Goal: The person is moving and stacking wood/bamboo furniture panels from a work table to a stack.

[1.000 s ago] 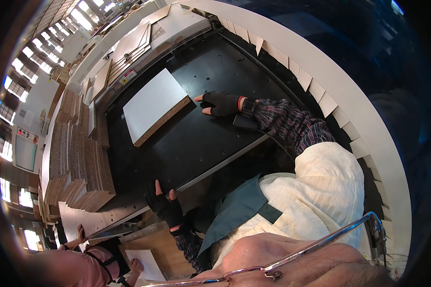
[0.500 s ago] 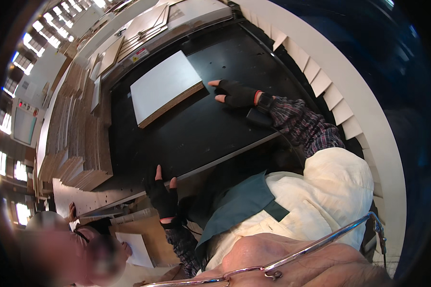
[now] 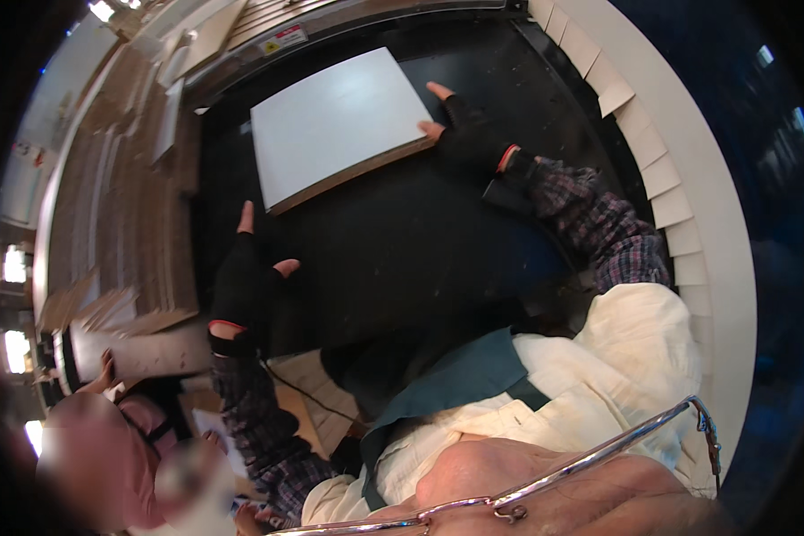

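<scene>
A pile of white-faced boards [image 3: 341, 125], with brown edges like particleboard, lies on the black worktable [image 3: 375, 259]. At its right end is my right hand [image 3: 469, 134] in a black fingerless glove, thumb and finger apart. The thumb is at the near right corner; whether it touches cannot be told. My left hand [image 3: 246, 268], gloved the same way, reaches over the table's left part with thumb and finger spread. It is just short of the pile's near left corner and holds nothing.
Tall stacks of brown boards [image 3: 138, 214] stand along the table's left side. A pale overlapping guard [image 3: 648, 147] curves along the right. At the lower left another person in a pink top [image 3: 147, 415] is close by, near a cardboard box.
My left hand has moved from the table's front edge forward over the tabletop. My right hand has come up to the pile's right corner. The view has shifted.
</scene>
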